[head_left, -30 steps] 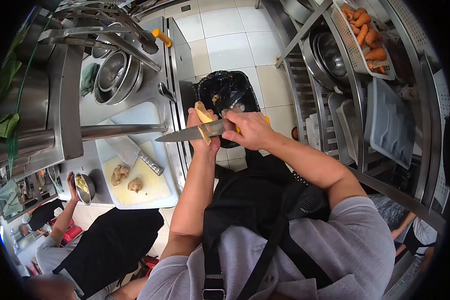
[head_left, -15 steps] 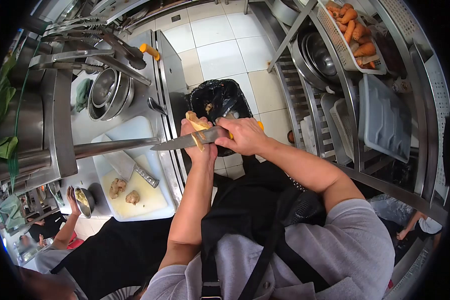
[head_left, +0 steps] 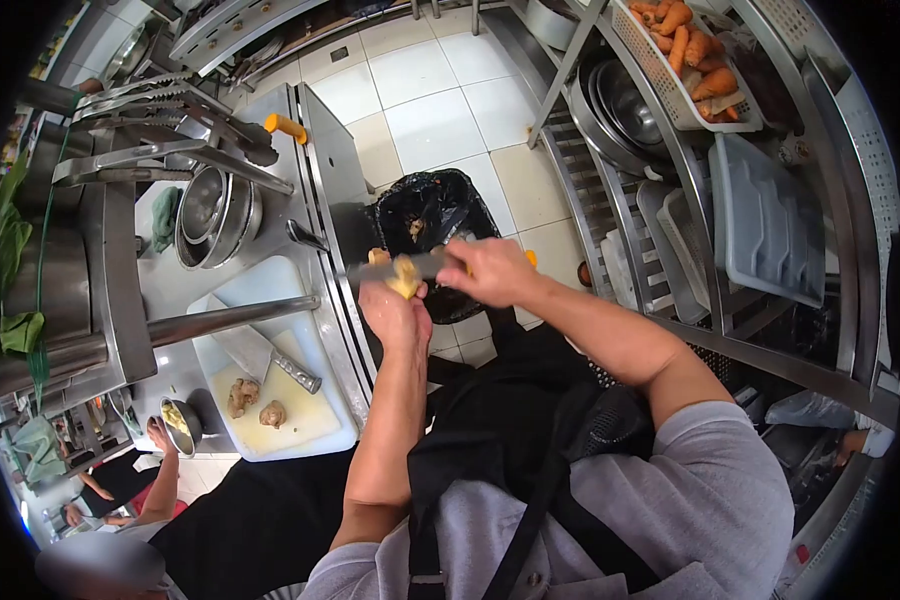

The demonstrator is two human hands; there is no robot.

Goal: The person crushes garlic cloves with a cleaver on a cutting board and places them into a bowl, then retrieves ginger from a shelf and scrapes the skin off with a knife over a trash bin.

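Closed around a partly peeled piece of ginger (head_left: 406, 278), my left hand (head_left: 394, 318) is held over the near side of a black-lined trash bin (head_left: 453, 187). My right hand (head_left: 498, 272) grips a knife (head_left: 426, 266), its blade laid against the ginger and smeared by motion. To the left, a white cutting board (head_left: 325, 425) bears a cleaver (head_left: 246, 342) and two unpeeled ginger pieces, one knobbly piece (head_left: 242, 397) and one rounder piece (head_left: 272, 413). Scraps lie inside the bin.
A co-worker's hand (head_left: 160, 437) touches a metal bowl (head_left: 194, 432) of pale pieces. Nested bowls (head_left: 240, 235) stand on the steel counter, beneath hanging tongs (head_left: 210, 150). At right, a rack holds a carrot basket (head_left: 675, 80), metal bowls (head_left: 630, 110) and a grey tray (head_left: 770, 225).
The knife blade has drawn back to the right along the ginger and blurred. The ginger has been turned in my left hand. The view has shifted slightly.
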